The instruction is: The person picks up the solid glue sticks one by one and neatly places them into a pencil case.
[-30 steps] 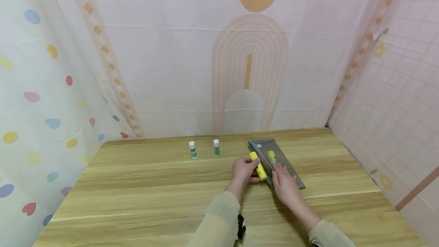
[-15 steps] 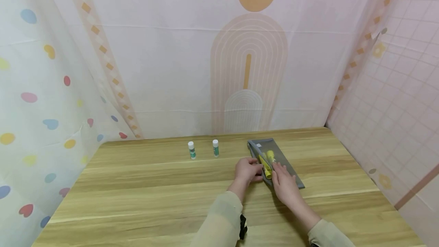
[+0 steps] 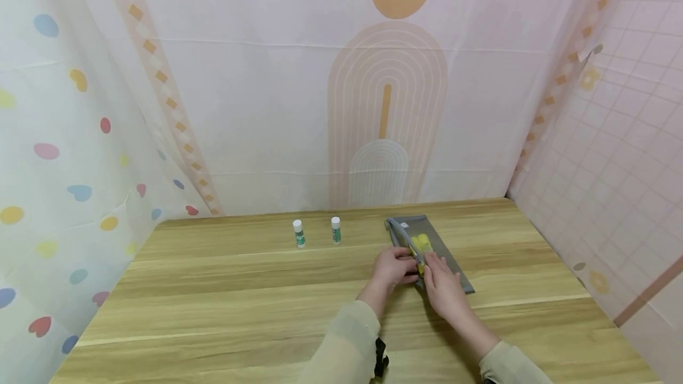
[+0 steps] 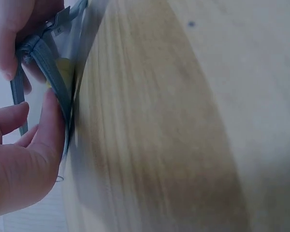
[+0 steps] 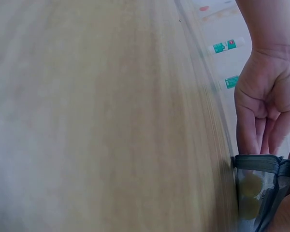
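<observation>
Grey mesh pouch (image 3: 431,250) lies at the counter's (image 3: 213,307) two o'clock, yellow glue sticks (image 3: 421,243) inside | right hand (image 3: 443,289) pinches its open edge, steadying it | left hand (image 3: 392,266) fingers curl against the mouth | two white-capped glue sticks (image 3: 299,233) stand at eleven o'clock.

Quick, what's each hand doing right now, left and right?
Left hand: fingers curled, pushing a yellow glue stick into the grey mesh pouch.
Right hand: gripping the pouch's open edge.
</observation>
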A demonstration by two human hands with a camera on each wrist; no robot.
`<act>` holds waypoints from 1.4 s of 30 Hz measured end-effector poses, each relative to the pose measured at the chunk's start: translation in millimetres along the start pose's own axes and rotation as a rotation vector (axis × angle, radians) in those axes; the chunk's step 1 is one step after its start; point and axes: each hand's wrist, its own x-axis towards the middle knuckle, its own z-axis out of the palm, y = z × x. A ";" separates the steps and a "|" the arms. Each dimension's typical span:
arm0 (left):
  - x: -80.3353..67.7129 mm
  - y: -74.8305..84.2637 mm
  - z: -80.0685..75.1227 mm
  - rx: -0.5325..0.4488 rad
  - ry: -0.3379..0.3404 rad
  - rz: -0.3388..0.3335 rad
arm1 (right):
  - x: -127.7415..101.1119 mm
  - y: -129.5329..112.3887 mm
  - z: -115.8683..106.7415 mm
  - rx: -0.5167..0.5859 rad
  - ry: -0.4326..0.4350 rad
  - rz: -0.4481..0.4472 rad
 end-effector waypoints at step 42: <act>-12.1 7.5 -16.3 0.010 0.090 0.108 | 0.2 2.8 0.1 -0.006 -0.004 0.000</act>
